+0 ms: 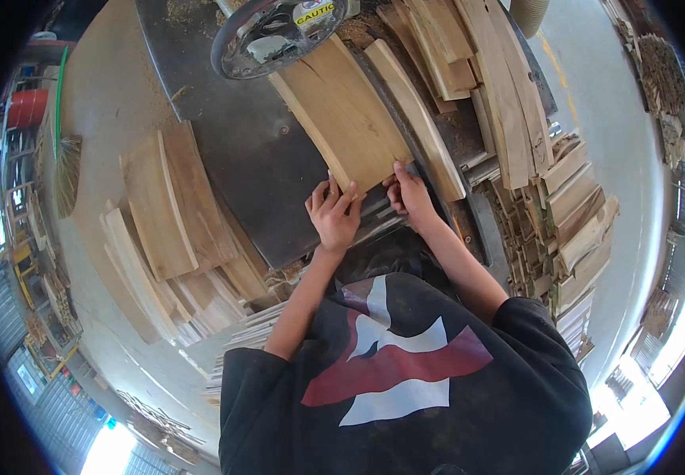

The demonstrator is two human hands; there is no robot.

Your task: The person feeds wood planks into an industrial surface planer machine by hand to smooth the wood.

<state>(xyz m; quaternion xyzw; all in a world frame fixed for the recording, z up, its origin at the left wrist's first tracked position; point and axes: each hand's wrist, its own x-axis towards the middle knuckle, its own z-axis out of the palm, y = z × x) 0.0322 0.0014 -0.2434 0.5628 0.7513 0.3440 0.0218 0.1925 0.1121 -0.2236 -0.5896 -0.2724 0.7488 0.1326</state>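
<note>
While hands (333,212) on board (342,119), planks (500,103) alongside.

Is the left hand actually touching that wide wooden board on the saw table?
Touching. The head view shows the left hand with its spread fingertips lying on the near end of the wide board, no gap between them.

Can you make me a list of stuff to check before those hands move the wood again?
1. Both hands on the wood: left hand rests on the near end of the board, and right hand holds its corner. Ok.
2. Board flat on the dark table: ok.
3. Fingers clear of any blade: no blade shows. Cannot tell.
4. Board's far end clear of the round guard: cannot tell.
5. Room beside the board: a narrow strip lies right against it. Not ok.
</note>
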